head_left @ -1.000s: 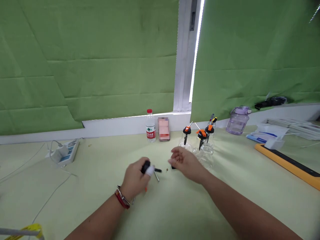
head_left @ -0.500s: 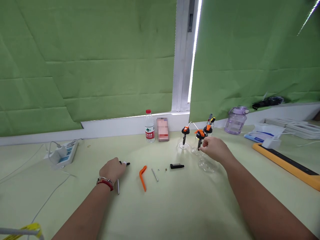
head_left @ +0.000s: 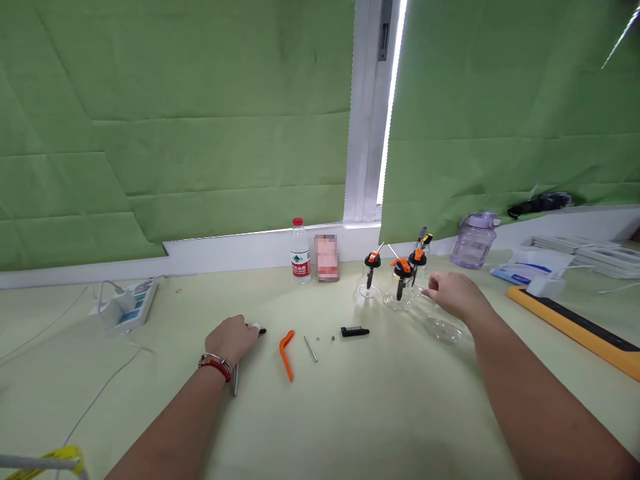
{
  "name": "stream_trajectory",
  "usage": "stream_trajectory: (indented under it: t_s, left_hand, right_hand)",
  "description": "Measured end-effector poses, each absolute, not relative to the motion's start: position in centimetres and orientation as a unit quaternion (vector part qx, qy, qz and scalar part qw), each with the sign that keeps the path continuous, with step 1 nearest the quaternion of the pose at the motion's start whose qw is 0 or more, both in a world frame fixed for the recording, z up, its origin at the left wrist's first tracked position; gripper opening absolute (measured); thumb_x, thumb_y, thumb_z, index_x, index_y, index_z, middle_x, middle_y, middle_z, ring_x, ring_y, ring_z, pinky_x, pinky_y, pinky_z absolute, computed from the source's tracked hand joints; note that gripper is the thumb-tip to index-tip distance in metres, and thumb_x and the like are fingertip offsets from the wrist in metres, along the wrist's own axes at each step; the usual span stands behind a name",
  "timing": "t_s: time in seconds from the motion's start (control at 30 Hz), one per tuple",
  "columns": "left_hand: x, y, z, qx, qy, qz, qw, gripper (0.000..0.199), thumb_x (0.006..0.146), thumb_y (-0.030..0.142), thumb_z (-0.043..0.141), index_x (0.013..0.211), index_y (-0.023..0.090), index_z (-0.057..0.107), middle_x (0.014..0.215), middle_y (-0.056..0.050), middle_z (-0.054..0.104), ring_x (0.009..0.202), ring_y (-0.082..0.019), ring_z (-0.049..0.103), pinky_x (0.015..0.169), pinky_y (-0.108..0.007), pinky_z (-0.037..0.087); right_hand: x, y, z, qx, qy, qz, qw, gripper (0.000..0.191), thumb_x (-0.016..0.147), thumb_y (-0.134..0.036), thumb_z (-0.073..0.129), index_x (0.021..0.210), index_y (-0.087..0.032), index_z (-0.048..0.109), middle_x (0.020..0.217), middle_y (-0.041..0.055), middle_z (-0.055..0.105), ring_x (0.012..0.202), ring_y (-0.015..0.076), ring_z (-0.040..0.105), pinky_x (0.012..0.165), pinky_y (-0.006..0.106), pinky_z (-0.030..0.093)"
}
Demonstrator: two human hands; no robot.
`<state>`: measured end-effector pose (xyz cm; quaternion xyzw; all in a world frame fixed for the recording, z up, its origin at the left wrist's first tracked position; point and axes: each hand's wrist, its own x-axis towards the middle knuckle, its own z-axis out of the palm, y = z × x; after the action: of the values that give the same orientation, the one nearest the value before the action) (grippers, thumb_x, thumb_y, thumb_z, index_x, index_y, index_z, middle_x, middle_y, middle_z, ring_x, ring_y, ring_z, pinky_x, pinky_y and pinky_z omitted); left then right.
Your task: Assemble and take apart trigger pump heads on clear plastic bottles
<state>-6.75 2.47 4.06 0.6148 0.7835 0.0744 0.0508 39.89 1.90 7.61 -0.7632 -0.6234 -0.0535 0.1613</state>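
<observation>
My left hand (head_left: pixel 233 341) is closed on a small black and white part (head_left: pixel 258 329) whose end pokes out past the fingers; a metal rod (head_left: pixel 235 380) shows below the palm. My right hand (head_left: pixel 453 293) is closed beside the glass jars, and what its fingertips hold, if anything, is too small to name. Three jars with black and orange tops (head_left: pixel 401 269) stand left of it. A clear round glass or plastic piece (head_left: pixel 444 329) lies below the right wrist. Between the hands are an orange handle (head_left: pixel 286 355), a thin metal rod (head_left: pixel 311 349) and a black ridged part (head_left: pixel 355 331).
A red-capped water bottle (head_left: pixel 301 257) and a pinkish box (head_left: pixel 327 259) stand at the back. To the left lies a power strip (head_left: pixel 137 310) with cables. On the right are a purple jug (head_left: pixel 474 241) and an orange-black bar (head_left: pixel 575 330).
My right hand has moved right, away from the middle jar. The clear round piece appears further right. My left hand has shifted slightly right with the black and white part.
</observation>
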Motion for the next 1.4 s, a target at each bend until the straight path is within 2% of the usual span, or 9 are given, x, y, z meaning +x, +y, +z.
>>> stream_trajectory:
  t_s: [0.2, 0.37, 0.47, 0.57, 0.73, 0.97, 1.17, 1.3, 1.4]
  left_hand:
    - [-6.8, 2.5, 3.9, 0.625, 0.776, 0.068, 0.037, 0.032, 0.077, 0.044, 0.041, 0.08, 0.019, 0.061, 0.092, -0.014, 0.068, 0.081, -0.029, 0.064, 0.058, -0.032, 0.043]
    - [-6.6, 2.4, 3.8, 0.653, 0.754, 0.064, 0.018, 0.031, 0.08, 0.041, 0.038, 0.081, 0.02, 0.06, 0.092, -0.012, 0.068, 0.082, -0.027, 0.063, 0.059, -0.03, 0.042]
    - [-6.5, 2.4, 3.7, 0.673, 0.737, 0.061, 0.009, 0.03, 0.082, 0.039, 0.036, 0.081, 0.02, 0.06, 0.091, -0.011, 0.068, 0.079, -0.025, 0.063, 0.058, -0.029, 0.04]
    - [-6.6, 2.5, 3.6, 0.677, 0.734, 0.06, -0.002, 0.032, 0.084, 0.039, 0.035, 0.081, 0.019, 0.06, 0.088, -0.011, 0.067, 0.077, -0.024, 0.062, 0.056, -0.028, 0.04]
    - [-6.9, 2.5, 3.5, 0.663, 0.744, 0.068, -0.038, 0.037, 0.085, 0.041, 0.032, 0.083, 0.017, 0.061, 0.088, -0.014, 0.066, 0.079, -0.028, 0.061, 0.056, -0.032, 0.041]
    - [-5.7, 1.6, 4.5, 0.689, 0.702, 0.119, -0.138, 0.035, 0.084, 0.039, 0.038, 0.089, 0.013, 0.061, 0.094, -0.016, 0.063, 0.095, -0.033, 0.053, 0.081, -0.045, 0.039]
    - [-3.4, 0.3, 4.8, 0.761, 0.566, 0.255, -0.189, 0.028, 0.086, 0.03, 0.042, 0.102, 0.012, 0.057, 0.103, -0.015, 0.061, 0.101, -0.029, 0.051, 0.093, -0.046, 0.034]
    - [-0.9, -2.2, 4.4, 0.832, 0.418, 0.36, -0.049, 0.034, 0.083, 0.026, 0.051, 0.116, 0.017, 0.048, 0.11, -0.014, 0.058, 0.106, -0.028, 0.051, 0.092, -0.045, 0.039]
    - [1.3, -5.1, 4.8, 0.848, 0.35, 0.346, 0.195, 0.067, 0.079, 0.028, 0.061, 0.135, 0.022, 0.025, 0.124, -0.014, 0.049, 0.108, -0.024, 0.051, 0.092, -0.041, 0.042]
  right_hand:
    - [38.0, 1.8, 7.3, -0.724, -0.637, -0.232, 0.13, 0.007, 0.075, -0.023, 0.058, 0.078, -0.017, 0.059, 0.082, 0.01, 0.065, 0.081, 0.0264, 0.057, 0.067, 0.033, 0.036]
    - [34.9, 2.0, 6.3, -0.627, -0.672, -0.357, 0.168, 0.042, 0.079, -0.017, 0.053, 0.121, -0.013, 0.049, 0.128, 0.0195, 0.05, 0.113, 0.033, 0.045, 0.094, 0.045, 0.028]
    - [34.0, 2.7, 5.2, -0.619, -0.688, -0.337, 0.173, 0.058, 0.077, -0.018, 0.055, 0.132, -0.013, 0.038, 0.14, 0.0181, 0.037, 0.123, 0.0334, 0.036, 0.098, 0.044, 0.028]
    - [34.1, 3.4, 4.4, -0.634, -0.689, -0.303, 0.175, 0.059, 0.076, -0.018, 0.055, 0.132, -0.012, 0.038, 0.139, 0.0179, 0.038, 0.12, 0.0333, 0.038, 0.095, 0.043, 0.034]
    - [34.4, 3.4, 4.6, -0.648, -0.672, -0.283, 0.223, 0.04, 0.08, -0.024, 0.053, 0.118, -0.011, 0.053, 0.123, 0.019, 0.045, 0.104, 0.0321, 0.048, 0.087, 0.04, 0.041]
    - [34.5, 3.2, 4.1, -0.678, -0.637, -0.207, 0.303, 0.035, 0.079, -0.026, 0.053, 0.113, -0.018, 0.056, 0.123, 0.0169, 0.039, 0.084, 0.027, 0.056, 0.069, 0.038, 0.048]
    - [32.5, 1.1, 7.7, -0.596, -0.644, -0.216, 0.428, 0.028, 0.076, -0.022, 0.054, 0.104, -0.018, 0.059, 0.116, 0.0136, 0.043, 0.1, 0.0291, 0.053, 0.083, 0.041, 0.046]
    - [28.3, -3.0, 10.9, -0.544, -0.696, -0.115, 0.455, 0.032, 0.076, -0.022, 0.056, 0.108, -0.02, 0.057, 0.118, 0.0103, 0.042, 0.085, 0.0207, 0.057, 0.08, 0.037, 0.049]
    - [24.7, -6.6, 11.8, -0.508, -0.758, 0.009, 0.409, 0.035, 0.073, -0.02, 0.059, 0.108, -0.023, 0.057, 0.117, 0.0077, 0.044, 0.076, 0.0161, 0.057, 0.073, 0.033, 0.051]
